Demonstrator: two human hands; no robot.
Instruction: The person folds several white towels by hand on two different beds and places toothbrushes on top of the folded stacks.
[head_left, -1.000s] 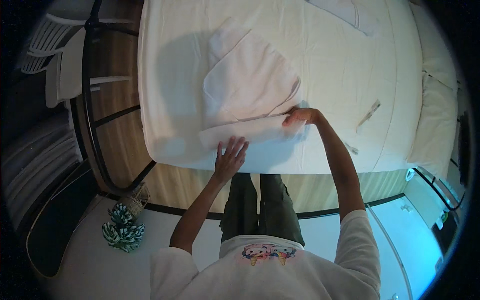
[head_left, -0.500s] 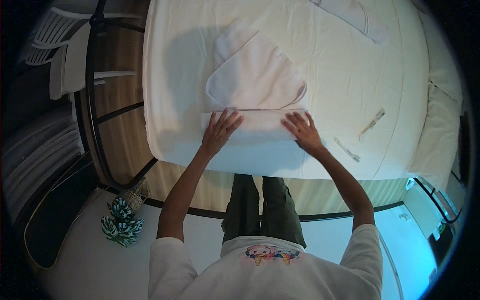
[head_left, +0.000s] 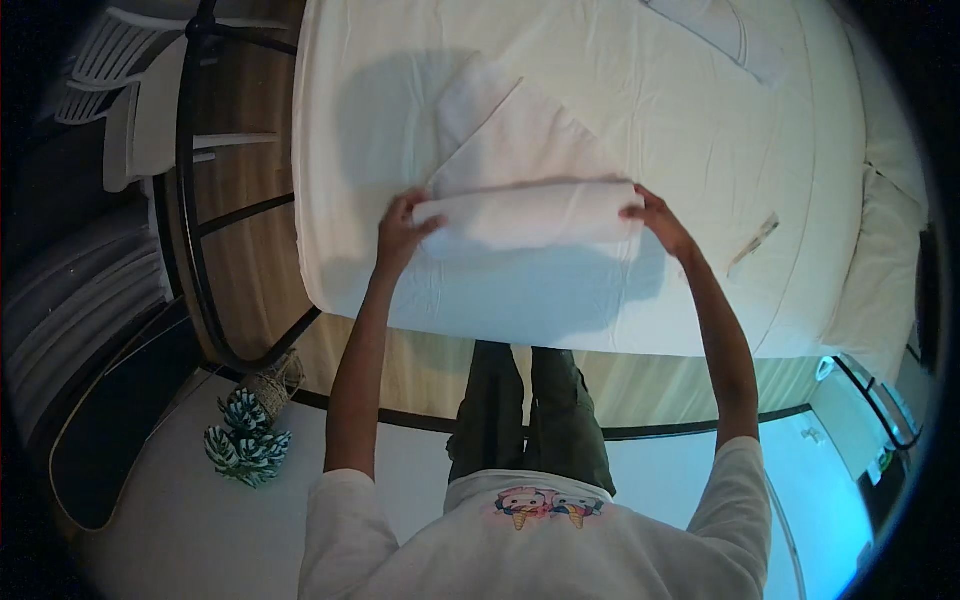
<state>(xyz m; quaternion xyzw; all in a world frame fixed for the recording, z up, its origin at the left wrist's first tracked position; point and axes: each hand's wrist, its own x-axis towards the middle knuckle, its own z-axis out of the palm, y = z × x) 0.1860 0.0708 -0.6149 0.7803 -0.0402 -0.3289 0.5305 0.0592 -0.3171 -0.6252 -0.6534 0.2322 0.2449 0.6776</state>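
Note:
A white towel [head_left: 525, 135] lies on the bed, its near part turned into a thick roll [head_left: 535, 215] and its far part still flat, tapering to folded points. My left hand [head_left: 403, 232] grips the left end of the roll, thumb on the near side and fingers curled behind. At the right end, my right hand [head_left: 658, 220] pinches the roll the same way, some fingertips hidden behind the cloth. Right of that hand lies a thin, pale, patterned strip [head_left: 753, 245] on the sheet.
The bed [head_left: 480, 300] has a white sheet. Another folded white cloth [head_left: 715, 35] lies at its far right, with pillows [head_left: 870, 270] along the right side. A black metal frame [head_left: 187, 150], a white chair [head_left: 150, 120] and a potted plant [head_left: 247, 440] stand left.
My hands have gone from lying flat on the towel's near band to gripping its two ends. The band has become a thicker roll, farther from me. My right forearm now covers a second strip.

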